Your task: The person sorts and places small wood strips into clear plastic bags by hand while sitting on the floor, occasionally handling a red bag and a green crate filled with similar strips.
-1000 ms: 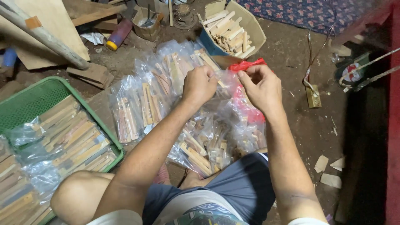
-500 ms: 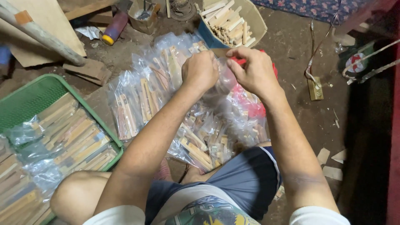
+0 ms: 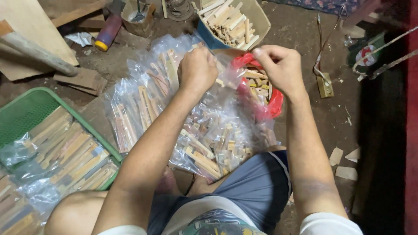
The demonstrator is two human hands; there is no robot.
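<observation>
- Head view, looking down past both forearms to a dirt floor (image 3: 300, 30).
- Left hand (image 3: 198, 69): clenched into a fist around the neck of a clear plastic bag of wooden sticks (image 3: 228, 80); knuckles face up.
- Right hand (image 3: 281, 67): fingers pinched on the same bag's mouth, just above a red plastic bag (image 3: 274, 104).
- Held bag sits between the two hands, above a heap of filled clear packets (image 3: 165, 113) lying in front of the knees.
- Red bag rests right of the heap, touching it; loose wooden pieces show inside.
- Green plastic crate (image 3: 26, 113), far left, holds more packed sticks.
- Cardboard box of wooden offcuts (image 3: 233, 19) stands beyond the hands, near the top edge.
- Purple-and-yellow cylinder (image 3: 106, 32) lies at upper left, well apart.
</observation>
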